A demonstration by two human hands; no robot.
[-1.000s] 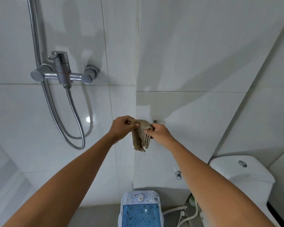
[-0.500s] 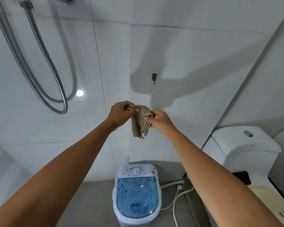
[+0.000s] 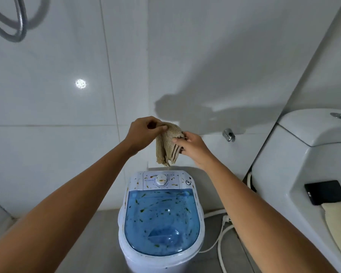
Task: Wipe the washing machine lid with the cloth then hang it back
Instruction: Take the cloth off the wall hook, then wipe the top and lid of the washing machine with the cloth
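A tiled bathroom wall [image 3: 47, 154] fills the view, a white toilet [image 3: 303, 164] against its right edge, as the cloth, off its wall hook for half a second already, comes down toward the job; the hook itself has passed out of frame above. That drop means the fetching step looks finished and the wiping has yet to begin. On the grey floor [image 3: 98, 243] at the foot of the wall stands the small washing machine [image 3: 159, 261], its lid [image 3: 161, 219] shut, a translucent blue panel speckled across its whole face with orange and dark flecks, the same spatter reaching the white control strip and dial [image 3: 161, 180] along its back edge. A white hose [image 3: 220, 239] trails over the floor to its right. Above the machine's back edge, clear of the lid, hangs the cloth [image 3: 166, 146]: tan, coarsely ribbed, bunched into loose folds with a frayed lower hem. The left hand [image 3: 144, 133] pinches its top corner between thumb and curled fingers; the right hand [image 3: 193, 148] nips the opposite fold with its fingertips. Both must lower it onto the soiled lid.
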